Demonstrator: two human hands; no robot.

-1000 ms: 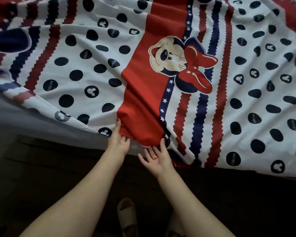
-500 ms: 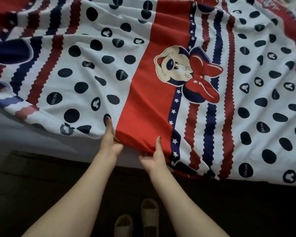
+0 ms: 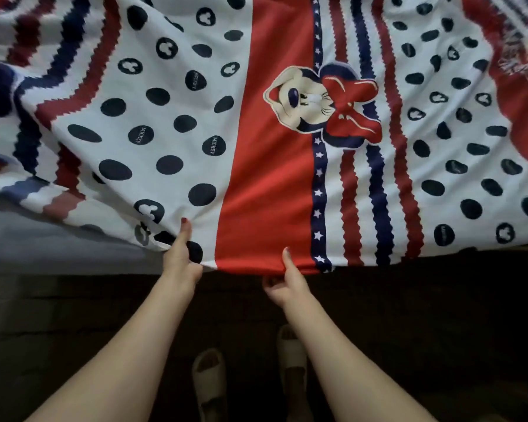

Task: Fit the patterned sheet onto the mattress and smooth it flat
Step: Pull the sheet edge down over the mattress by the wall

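Observation:
The patterned sheet (image 3: pixel 265 166) is white with dark dots, red and navy zigzag stripes, a wide red band and a cartoon mouse head with a red bow. It lies spread over the mattress (image 3: pixel 43 242), whose grey side shows bare at the lower left. My left hand (image 3: pixel 180 257) pinches the sheet's near hem at the dotted part, thumb on top. My right hand (image 3: pixel 287 280) grips the same hem on the red band, thumb on top, fingers curled under the edge. The hem between my hands is pulled taut and hangs past the mattress edge.
The floor (image 3: pixel 424 330) below the bed is dark. My two feet in pale slippers (image 3: pixel 208 379) stand between my forearms, close to the bed. The sheet still shows folds and ripples at the far left and far right.
Both hands went from reaching at the hem to gripping it. The sheet has been drawn toward me and the wrinkles in the red band have flattened. My hands are farther apart.

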